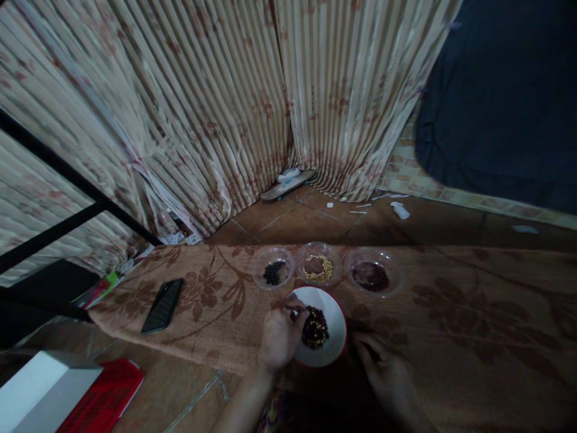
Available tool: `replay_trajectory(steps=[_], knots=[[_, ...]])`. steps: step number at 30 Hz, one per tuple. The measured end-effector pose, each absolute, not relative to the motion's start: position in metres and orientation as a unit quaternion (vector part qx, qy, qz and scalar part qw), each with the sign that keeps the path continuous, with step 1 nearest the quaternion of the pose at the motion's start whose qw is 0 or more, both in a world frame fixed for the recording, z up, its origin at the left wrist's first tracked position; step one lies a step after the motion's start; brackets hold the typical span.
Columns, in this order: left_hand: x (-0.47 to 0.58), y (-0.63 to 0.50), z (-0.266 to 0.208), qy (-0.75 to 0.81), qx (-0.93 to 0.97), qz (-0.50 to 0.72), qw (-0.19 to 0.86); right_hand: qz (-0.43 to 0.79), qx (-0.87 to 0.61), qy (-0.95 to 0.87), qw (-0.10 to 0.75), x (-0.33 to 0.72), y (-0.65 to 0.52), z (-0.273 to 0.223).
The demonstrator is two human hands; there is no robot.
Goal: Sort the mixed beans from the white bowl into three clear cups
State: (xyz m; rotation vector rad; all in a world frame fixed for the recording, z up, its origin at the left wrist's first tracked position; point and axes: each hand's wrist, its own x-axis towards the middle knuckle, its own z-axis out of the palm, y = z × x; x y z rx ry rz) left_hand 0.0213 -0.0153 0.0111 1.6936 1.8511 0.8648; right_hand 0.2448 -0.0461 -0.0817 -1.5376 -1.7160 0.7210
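Observation:
A white bowl with a red rim (336,334) holds a mix of dark red, black and yellow beans (315,328). Over its left edge, my left hand (280,334) has thumb and fingers pinched together above the beans; what they pinch is too small to make out. My right hand (385,370) is low beside the bowl's right side, loosely curled with thumb and forefinger apart and nothing visible between them. Behind the bowl stand three clear plastic tubs: one with black beans (273,273), one with yellow beans (323,276), one with dark red beans (372,276).
A brown flowered cloth (451,361) covers the low table. A dark phone (162,305) lies on its left part. On the floor at the left are a white box (40,385) and a red packet (106,394). Striped curtains (225,120) hang behind, near a skateboard (288,185).

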Motion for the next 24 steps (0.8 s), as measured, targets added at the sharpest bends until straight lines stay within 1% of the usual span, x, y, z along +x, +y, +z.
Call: replay_trajectory(steps=[11, 24], knots=[[0.0226, -0.0136, 0.0102, 0.681, 0.635, 0.282, 0.23, 0.278, -0.594, -0.666, 0.356, 0.2451, -0.0464, -0.0847], [0.0236, -0.0134, 0.0099, 0.676, 0.637, 0.293, 0.225, 0.267, -0.602, -0.664, 0.355, 0.2426, -0.0467, -0.0805]])
